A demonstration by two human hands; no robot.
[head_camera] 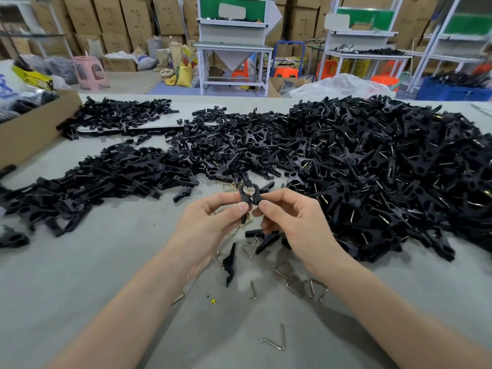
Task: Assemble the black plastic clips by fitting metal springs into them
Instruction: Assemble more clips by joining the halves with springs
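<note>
As the left hand (210, 227) and right hand (295, 222) both pinch the black clip (249, 194), we note its long axis upright. Its ringed end points away from us.

The place is a factory assembly floor that doubles as a storeroom: stacked brown cardboard cartons (111, 22) line the back, white metal-frame workbenches with green panels (234, 46) stand in rows, and a grey-topped work table (93, 262) carries loose black plastic clip parts (372, 161) (too many to count).
</note>
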